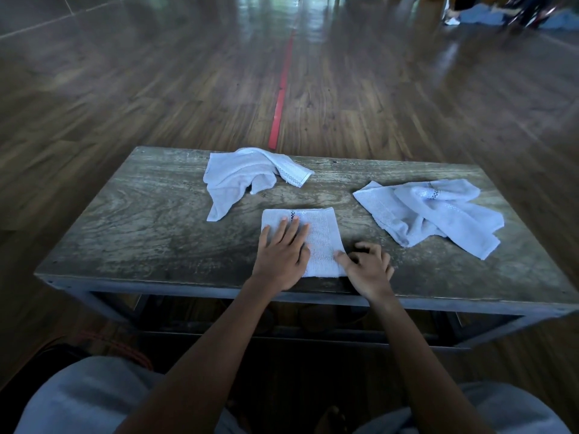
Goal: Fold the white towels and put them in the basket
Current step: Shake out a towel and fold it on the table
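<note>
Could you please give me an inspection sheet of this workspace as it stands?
Surface: worn wooden table on a metal frame.
Job's things: folded towel at the near edge; crumpled far towel; crumpled right towel; no basket in view.
Clutter: nothing seen.
Hands: left hand flat on the folded towel; right hand curled at its right edge.
Cables: orange cord on the floor, near left.
Surroundings: wood floor with red line.

On the table point(131, 214), a folded towel point(319, 236) lies nearest, crumpled towels behind-left point(238, 177) and right point(432, 214).
</note>
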Available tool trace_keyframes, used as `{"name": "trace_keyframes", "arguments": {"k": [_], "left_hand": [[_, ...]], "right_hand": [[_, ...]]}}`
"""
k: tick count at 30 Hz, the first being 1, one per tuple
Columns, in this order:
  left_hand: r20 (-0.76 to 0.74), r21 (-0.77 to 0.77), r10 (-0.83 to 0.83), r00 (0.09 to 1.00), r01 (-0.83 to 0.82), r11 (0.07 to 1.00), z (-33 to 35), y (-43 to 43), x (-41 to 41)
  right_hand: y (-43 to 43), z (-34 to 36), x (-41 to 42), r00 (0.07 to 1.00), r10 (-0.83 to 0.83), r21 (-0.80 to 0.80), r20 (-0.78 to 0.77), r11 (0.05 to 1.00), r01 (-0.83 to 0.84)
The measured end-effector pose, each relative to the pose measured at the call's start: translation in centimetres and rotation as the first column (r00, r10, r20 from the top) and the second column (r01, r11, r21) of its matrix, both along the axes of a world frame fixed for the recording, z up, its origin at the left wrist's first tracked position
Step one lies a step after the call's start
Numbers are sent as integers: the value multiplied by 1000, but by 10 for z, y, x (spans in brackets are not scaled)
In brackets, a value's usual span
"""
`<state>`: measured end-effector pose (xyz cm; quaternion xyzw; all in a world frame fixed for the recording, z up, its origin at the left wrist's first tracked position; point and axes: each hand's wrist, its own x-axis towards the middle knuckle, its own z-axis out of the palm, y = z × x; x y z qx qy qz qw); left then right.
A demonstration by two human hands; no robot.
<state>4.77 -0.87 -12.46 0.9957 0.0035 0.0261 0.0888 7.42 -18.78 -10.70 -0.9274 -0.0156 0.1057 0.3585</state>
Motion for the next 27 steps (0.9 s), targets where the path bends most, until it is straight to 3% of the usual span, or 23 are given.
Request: {"name": "trace_keyframes", "arguments": {"k": [6,11,13,15,17,20,23,27], "left_hand": [[111,-50,-70,991,76,996,-8,17,-12],[19,-222,-7,1000,11,975,-2,26,-19],[12,-224,-1,1000,4,974,4,25,-15],[38,-172,12,999,-5,985,9,23,-7],[20,-124,36,999,-33,992,10,22,0],[-86,-179,106,991,-120,976,4,27,2],[-97,-210,180,979,-197,958,-4,32,-1],[-94,-266,289,953,-304,915,-3,31,-4]], "right_hand": [[10,-7,-5,984,-98,-65,151,992,109],[8,3,-1,970,-206,30,127,979,203],[12,11,3,958,-239,70,159,971,231],[23,17,4,942,-134,-2,308,990,141],[36,17,8,921,99,-92,377,993,-69],[45,4,19,897,393,-263,202,904,-337],[43,-7,29,905,419,-349,74,861,-370],[45,-9,31,967,240,-157,85,962,-225]]}}
